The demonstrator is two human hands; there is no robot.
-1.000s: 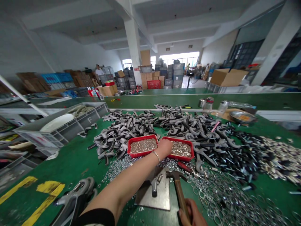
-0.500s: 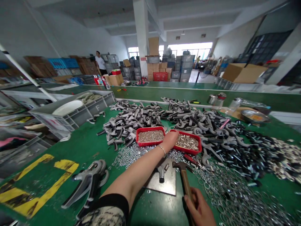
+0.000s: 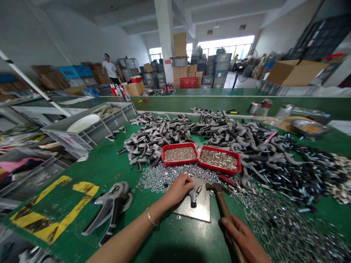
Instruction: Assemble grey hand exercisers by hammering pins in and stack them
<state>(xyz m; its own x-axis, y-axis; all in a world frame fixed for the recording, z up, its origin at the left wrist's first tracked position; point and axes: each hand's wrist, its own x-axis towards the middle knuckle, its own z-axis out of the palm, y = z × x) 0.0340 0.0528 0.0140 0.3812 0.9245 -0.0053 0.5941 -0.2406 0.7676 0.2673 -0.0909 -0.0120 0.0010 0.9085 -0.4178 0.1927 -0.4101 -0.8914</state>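
Observation:
My left hand (image 3: 178, 188) rests closed at the left edge of a flat steel plate (image 3: 201, 208), fingers pinched on something too small to see, right beside a small grey metal part (image 3: 193, 195) lying on the plate. My right hand (image 3: 244, 239) grips the wooden handle of a hammer (image 3: 222, 202), whose head hovers over the plate's right corner. Just beyond the plate sit two red trays (image 3: 179, 153) (image 3: 219, 159) filled with small shiny metal pieces. Loose washers (image 3: 159, 177) are scattered around the plate.
Heaps of grey and black handle parts (image 3: 219, 135) and metal rings (image 3: 274, 215) cover the green table. A finished grey clamp tool (image 3: 109, 208) lies left. A grey crate (image 3: 90, 128) stands at back left. A person (image 3: 109, 69) stands far off among boxes.
My left hand has pulled back from the right red tray to the steel plate, closed in a pinch. The camera has tilted down. The hammer stays in my right hand.

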